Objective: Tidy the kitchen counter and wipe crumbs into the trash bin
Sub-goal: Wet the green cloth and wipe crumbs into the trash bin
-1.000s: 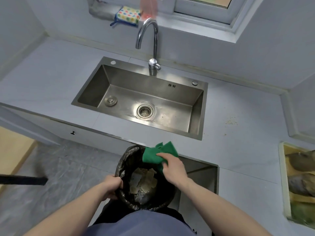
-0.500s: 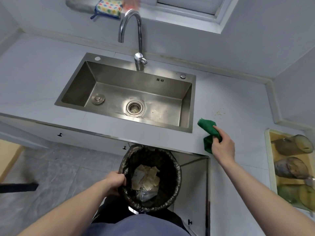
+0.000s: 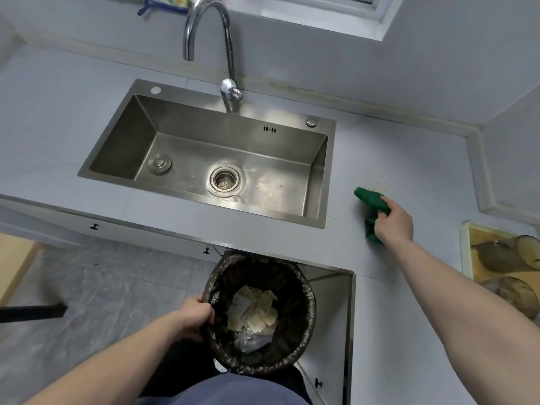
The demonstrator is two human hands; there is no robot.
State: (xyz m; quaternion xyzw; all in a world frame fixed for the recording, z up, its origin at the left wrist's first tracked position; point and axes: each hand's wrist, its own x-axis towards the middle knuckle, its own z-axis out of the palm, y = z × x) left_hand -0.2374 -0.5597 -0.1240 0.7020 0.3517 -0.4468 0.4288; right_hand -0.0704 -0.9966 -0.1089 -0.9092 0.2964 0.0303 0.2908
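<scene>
Right hand [image 3: 394, 222] is out over the pale grey tiled counter [image 3: 394, 159], right of the sink; fingers curled round a crumpled green cleaning cloth [image 3: 372, 204], which bunches out ahead of and below the knuckles and touches the counter surface. Scatter of small brownish crumbs [image 3: 380, 182] sits just beyond the cloth, toward the back wall (a few specks also near the sink's right rim).

Left hand [image 3: 194, 317] grips the left rim of the round trash bin lined with a black plastic bag [image 3: 304, 290], fingers hooked over the edge. Bin sits below the counter's front edge, in front of the person. Inside: crumpled pale paper scraps [image 3: 254, 311] and some clear plastic.

Rectangular stainless steel sink [image 3: 181, 127] is set in the counter, round drain strainer in its floor and a flat stopper to the left of it. Chrome gooseneck tap [image 3: 230, 92] stands at its back edge. Far right on the counter: a pale tray [image 3: 464, 249] holding clear glass pieces lying on their sides (exact items can't be told).
</scene>
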